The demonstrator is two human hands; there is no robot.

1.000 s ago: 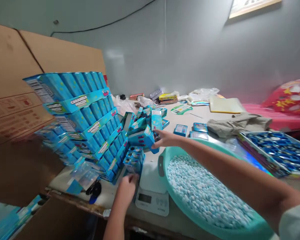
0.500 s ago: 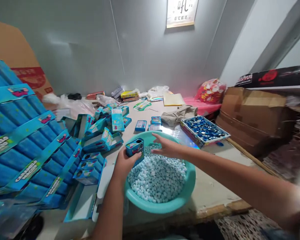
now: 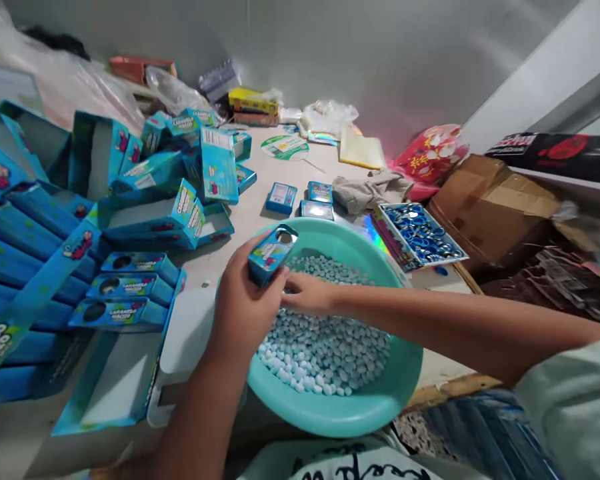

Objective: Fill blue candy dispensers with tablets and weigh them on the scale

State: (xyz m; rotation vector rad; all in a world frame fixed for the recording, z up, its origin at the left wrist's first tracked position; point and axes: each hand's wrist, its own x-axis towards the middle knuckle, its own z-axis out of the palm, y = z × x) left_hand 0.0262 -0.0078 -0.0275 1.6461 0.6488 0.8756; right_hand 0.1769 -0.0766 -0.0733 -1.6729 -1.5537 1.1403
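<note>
My left hand (image 3: 245,300) is closed round a small blue box (image 3: 271,253) with a round hole in its top, held over the near-left rim of a teal basin (image 3: 330,413). The basin is filled with small pale blue candies (image 3: 330,340). My right hand (image 3: 307,293) lies on the candies just under the box, its fingers curled and partly hidden behind my left hand. Whether it holds any candies I cannot make out.
Stacks of blue display cartons (image 3: 35,267) and loose blue boxes (image 3: 180,167) crowd the left of the table. A tray of blue round lids (image 3: 420,230) sits right of the basin. Cardboard boxes (image 3: 495,207) stand at the right. A white scale (image 3: 190,333) lies left of the basin.
The view has tilted down and nearer. My left hand brought the blue box over the basin, and my right hand dropped from above the rim onto the candies beside it.
</note>
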